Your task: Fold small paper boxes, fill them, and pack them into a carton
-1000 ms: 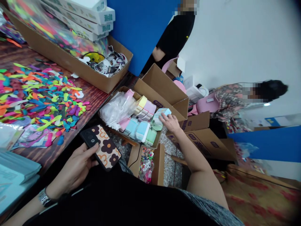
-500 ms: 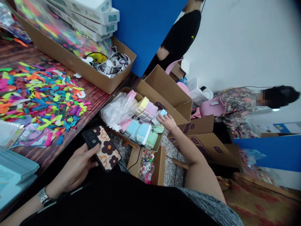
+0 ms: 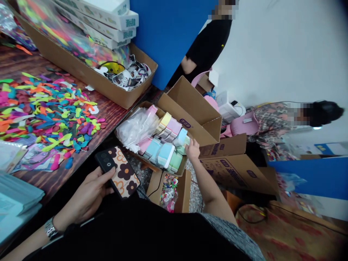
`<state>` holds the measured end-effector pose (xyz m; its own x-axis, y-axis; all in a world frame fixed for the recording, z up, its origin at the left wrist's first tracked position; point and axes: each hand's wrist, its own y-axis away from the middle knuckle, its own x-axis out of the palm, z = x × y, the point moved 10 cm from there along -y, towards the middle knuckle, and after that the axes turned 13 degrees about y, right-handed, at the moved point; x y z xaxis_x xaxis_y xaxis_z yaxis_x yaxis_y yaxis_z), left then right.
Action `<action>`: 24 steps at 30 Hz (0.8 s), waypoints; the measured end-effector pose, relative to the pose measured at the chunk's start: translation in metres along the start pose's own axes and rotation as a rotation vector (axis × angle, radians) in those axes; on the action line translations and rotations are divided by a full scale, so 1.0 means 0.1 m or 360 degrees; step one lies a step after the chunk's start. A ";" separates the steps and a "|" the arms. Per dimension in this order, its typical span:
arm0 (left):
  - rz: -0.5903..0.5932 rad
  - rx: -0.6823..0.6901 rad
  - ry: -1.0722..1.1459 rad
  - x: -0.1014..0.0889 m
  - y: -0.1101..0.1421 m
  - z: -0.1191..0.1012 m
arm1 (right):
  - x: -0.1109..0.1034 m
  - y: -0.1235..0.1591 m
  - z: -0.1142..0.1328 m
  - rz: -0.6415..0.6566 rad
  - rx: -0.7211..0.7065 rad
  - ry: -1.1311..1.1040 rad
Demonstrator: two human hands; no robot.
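Note:
In my left hand (image 3: 91,194) is a phone (image 3: 119,172) with a flower-patterned back, its thumb on the case and its fingers underneath. My right hand (image 3: 193,149) is at the right side of an open carton of pastel stacks. Its bent fingers press on the edge of a pale green paper stack (image 3: 183,146); the fingertips are partly hidden. Just behind sits a light blue stack (image 3: 180,137). Yellow and lilac stacks (image 3: 173,129), more blue stacks (image 3: 165,154) and a clear plastic bag (image 3: 137,127) fill the rest of the carton.
Colourful balloons (image 3: 54,116) cover the wooden table on my left, beside a long carton (image 3: 108,88) of stickers and bags. Open cardboard boxes (image 3: 231,166) stand beyond my right hand. Below is a small box (image 3: 186,192) of trinkets. Two people (image 3: 210,40) are further back.
My right hand has left the light blue stack and moved down toward me to the green stack's edge. The blue stack now rests uncovered. My left hand keeps the phone in place.

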<state>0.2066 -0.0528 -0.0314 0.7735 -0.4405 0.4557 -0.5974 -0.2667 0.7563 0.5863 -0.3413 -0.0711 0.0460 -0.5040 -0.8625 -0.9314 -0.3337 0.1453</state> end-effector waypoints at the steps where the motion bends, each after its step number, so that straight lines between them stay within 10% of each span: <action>1: 0.0012 0.0003 -0.0004 0.00 0.00 0.00 | 0.08 0.08 -0.05 0.0042 0.0132 -0.0036; 15: 0.0043 -0.0059 0.0018 -0.01 -0.01 0.04 | 0.52 0.10 -0.12 0.0286 0.0892 -0.0790; 24: 0.0110 -0.0055 0.0010 0.00 -0.03 0.07 | 0.57 0.07 -0.26 0.0099 0.0880 -0.1167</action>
<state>0.2072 -0.0576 -0.0368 0.7319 -0.4515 0.5104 -0.6420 -0.2059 0.7385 0.5919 -0.3932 -0.1064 -0.0746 0.1861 -0.9797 -0.9732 0.2006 0.1122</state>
